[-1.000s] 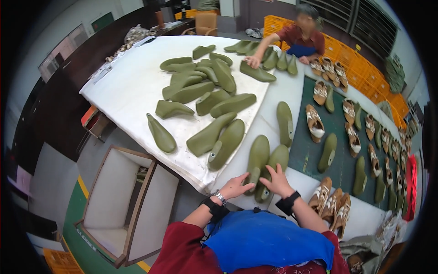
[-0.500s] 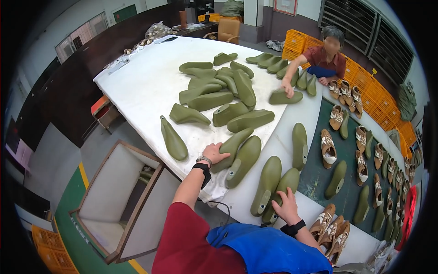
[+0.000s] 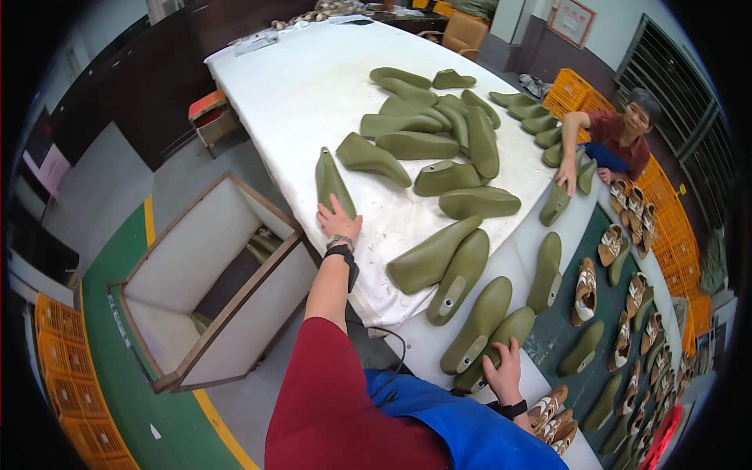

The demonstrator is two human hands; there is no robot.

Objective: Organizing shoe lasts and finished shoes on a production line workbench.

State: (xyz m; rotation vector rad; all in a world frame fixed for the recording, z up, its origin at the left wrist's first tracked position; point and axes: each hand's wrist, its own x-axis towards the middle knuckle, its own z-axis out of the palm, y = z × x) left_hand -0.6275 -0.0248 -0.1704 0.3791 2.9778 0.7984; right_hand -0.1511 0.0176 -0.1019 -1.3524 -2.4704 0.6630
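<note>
My left hand [image 3: 339, 219], fingers spread, reaches onto the wide end of a green shoe last [image 3: 332, 186] at the table's left edge. My right hand [image 3: 504, 371] has its fingers bent over the near end of another green shoe last [image 3: 515, 327] at the near edge. Just left of that one lies a similar last [image 3: 478, 325]. Two more, a tilted last [image 3: 435, 254] and one with a metal-ringed hole [image 3: 460, 278], lie side by side between my hands. Farther back, several lasts are heaped on the white cloth [image 3: 290, 86].
A co-worker's hand [image 3: 566, 174] rests on a last [image 3: 554, 205] across the table. Brown-and-white shoes [image 3: 584, 291] and lasts stand in rows on a dark green board [image 3: 560, 321] to the right. A wooden-framed bin [image 3: 258, 313] stands at left; orange crates [image 3: 66, 337] are beyond it.
My left hand has moved from the pair of lasts near the corner to the last at the left edge. The co-worker's last has turned from sideways to lengthwise. My view has shifted.
</note>
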